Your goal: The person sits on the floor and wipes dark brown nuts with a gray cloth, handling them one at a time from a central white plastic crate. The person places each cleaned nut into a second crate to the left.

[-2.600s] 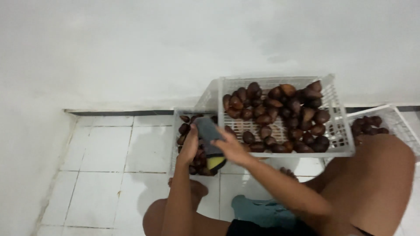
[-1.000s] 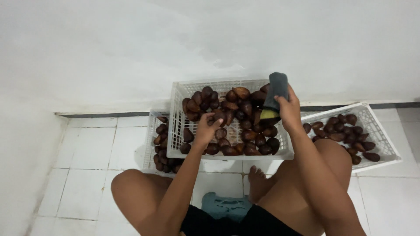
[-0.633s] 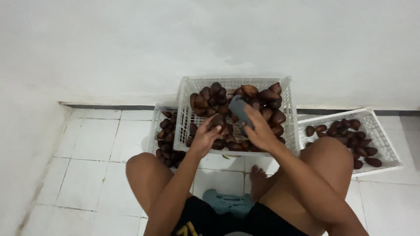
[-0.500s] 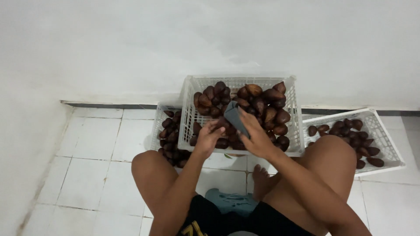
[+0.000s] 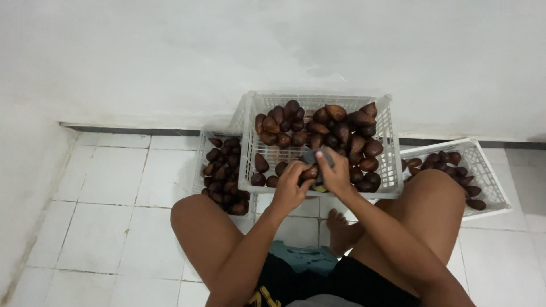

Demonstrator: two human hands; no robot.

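Versus half a second ago, both hands sit lower, over the middle crate's (image 5: 318,99) near edge: left hand (image 5: 289,187) closed around a brown fruit (image 5: 310,171), right hand (image 5: 334,173) gripping a dark brush (image 5: 311,156). The brush is mostly hidden by fingers; its shape is unclear.

One view only — a camera worn on the person's head, looking steeply down and forward past the bare knees to the white tiled floor (image 5: 108,187). The white slatted plastic crate of brown scaly fruit (image 5: 318,105) sits near, mid-frame; the white wall (image 5: 273,51) beyond fills the upper part — no second view.
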